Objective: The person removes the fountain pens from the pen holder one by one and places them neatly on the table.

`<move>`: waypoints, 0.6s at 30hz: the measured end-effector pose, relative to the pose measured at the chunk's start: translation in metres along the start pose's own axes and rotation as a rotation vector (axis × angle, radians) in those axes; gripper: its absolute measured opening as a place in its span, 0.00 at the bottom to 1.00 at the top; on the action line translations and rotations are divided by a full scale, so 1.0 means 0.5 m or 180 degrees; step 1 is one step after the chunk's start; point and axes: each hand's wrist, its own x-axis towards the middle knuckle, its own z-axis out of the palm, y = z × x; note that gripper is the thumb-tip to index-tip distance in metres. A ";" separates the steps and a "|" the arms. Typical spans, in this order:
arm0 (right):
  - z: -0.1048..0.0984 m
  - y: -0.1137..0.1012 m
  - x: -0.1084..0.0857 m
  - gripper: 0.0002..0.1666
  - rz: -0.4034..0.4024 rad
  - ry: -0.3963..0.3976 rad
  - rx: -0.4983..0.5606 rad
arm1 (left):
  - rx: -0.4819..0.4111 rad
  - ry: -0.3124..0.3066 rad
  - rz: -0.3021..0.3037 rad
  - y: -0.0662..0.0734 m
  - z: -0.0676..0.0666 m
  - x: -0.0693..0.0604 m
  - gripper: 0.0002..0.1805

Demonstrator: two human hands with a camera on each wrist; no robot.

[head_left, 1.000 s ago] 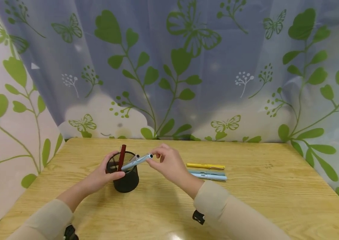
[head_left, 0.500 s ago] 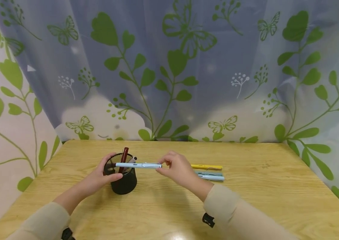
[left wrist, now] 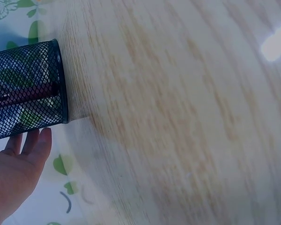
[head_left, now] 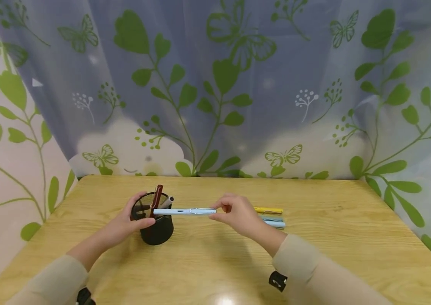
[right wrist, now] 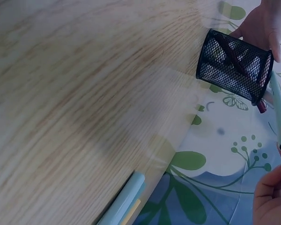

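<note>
My left hand (head_left: 125,222) holds a black mesh pen holder (head_left: 158,233), thumb at the near rim and fingers on the far side. The holder stands upright on the table. Inside it lean a dark red pen (head_left: 157,198) and a grey pen (head_left: 167,202), with a darker pen near the left rim. My right hand (head_left: 242,216) pinches the clip end of a light blue pen (head_left: 184,211). That pen lies level in the air, its other end over the holder's rim. In the right wrist view the mesh holder (right wrist: 234,65) and the held pen (right wrist: 278,105) both show.
To the right of the right hand, a yellow pen (head_left: 269,210), a teal pen (head_left: 274,219) and another light blue pen (head_left: 276,225) lie side by side, partly hidden. A patterned curtain (head_left: 238,127) hangs behind the wooden table (head_left: 333,237).
The light blue pen has gone from slanting in the holder's mouth to level above the rim, drawn rightward by my right hand. My left hand keeps its hold on the pen holder.
</note>
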 end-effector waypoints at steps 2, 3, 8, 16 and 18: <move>-0.009 0.007 -0.010 0.08 -0.0011 -0.0019 0.0014 | 0.0011 0.0010 -0.0027 -0.001 0.004 0.000 0.47; -0.013 0.011 -0.016 0.08 -0.0025 -0.0040 0.0022 | 0.0007 -0.0004 -0.0034 -0.002 0.007 0.000 0.47; -0.030 0.033 -0.038 0.07 -0.0031 -0.0098 0.0056 | -0.0054 -0.0073 -0.0085 -0.001 0.005 -0.004 0.47; -0.065 0.064 -0.060 0.08 0.0054 -0.0066 0.0113 | -0.0024 0.0000 -0.0049 0.002 -0.007 0.001 0.46; -0.077 0.073 -0.069 0.09 0.0094 -0.0096 0.0104 | -0.0041 -0.0033 -0.0093 0.002 -0.005 0.004 0.46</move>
